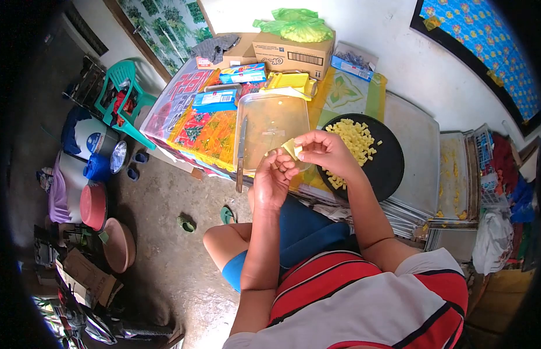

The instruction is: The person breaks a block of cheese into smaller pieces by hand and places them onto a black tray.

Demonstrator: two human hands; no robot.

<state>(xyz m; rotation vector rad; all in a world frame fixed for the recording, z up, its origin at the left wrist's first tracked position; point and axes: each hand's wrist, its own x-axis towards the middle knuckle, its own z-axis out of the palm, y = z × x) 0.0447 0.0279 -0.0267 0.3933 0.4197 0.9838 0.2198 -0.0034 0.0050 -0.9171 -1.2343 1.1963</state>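
A person seated at a cluttered counter [410,139] holds both hands up close together over its near edge. The right hand [322,152] pinches a small pale yellow slice of food [293,150] between thumb and fingertips, fingers curled shut around it. The left hand [271,181] sits just below and beside it, palm turned up, fingers partly curled and touching the slice's lower edge, seemingly to steady it; whether it truly grips cannot be told. The slice looks thin and flat, its longer side running roughly up and down, though it is too small to judge more. Just behind the hands lies a clear rectangular plastic cutting board [271,129], long axis pointing away from the person, with a dark-handled knife [241,156] resting along its left edge, blade pointing away. To the right, near the right hand, sits a round black plate [391,166] heaped with small yellow cubes [354,139], probably placed close for easy dropping. Farther back stand a cardboard box [293,53] topped with a green plastic bag [295,24], and blue packets. Stacked metal trays [456,174] lie at right.
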